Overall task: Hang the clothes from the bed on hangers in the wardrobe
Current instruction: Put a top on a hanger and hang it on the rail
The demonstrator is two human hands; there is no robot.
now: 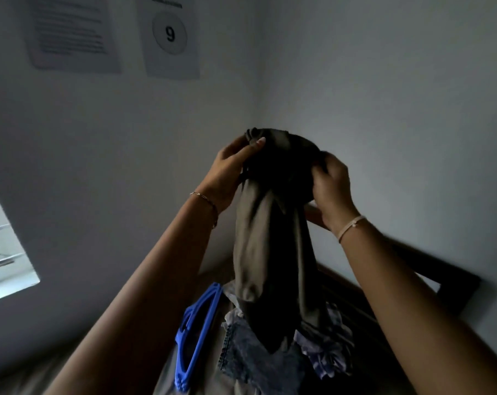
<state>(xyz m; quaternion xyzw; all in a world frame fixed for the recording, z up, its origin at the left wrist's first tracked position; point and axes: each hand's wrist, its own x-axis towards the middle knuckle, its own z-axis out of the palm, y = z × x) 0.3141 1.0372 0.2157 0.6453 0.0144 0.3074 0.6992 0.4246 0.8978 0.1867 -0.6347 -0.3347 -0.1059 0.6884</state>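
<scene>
- Slip risk: dark olive-grey fabric garment [258, 238] bunched into a wad at the top and gripped only by its edges, likely to slide out if either grip loosens.
- Drag risk: lower end hanging onto the pile below the hands, touching or just above the blue washed-denim piece [253, 357] and the lilac patterned cloth [327, 357]; could pull them along the bed [22, 380] on a fast lift.
- Twisted-hang risk: no neckline or waistband to be made out in the wad, cannot tell which end is up.
- No hanger in either hand; stack of blue plastic hangers [196, 332] lying well below the left hand, beside the pile.
- Left hand [227, 169]: raised high, forearm stretched up, thumb pressed over the bunched top edge, holding the garment.
- Right hand [331, 189]: raised to about the same height across the wad, back toward camera, fingers curled into the fabric, holding it too.
- Dark wooden headboard [429, 269] below and behind the right wrist.
</scene>
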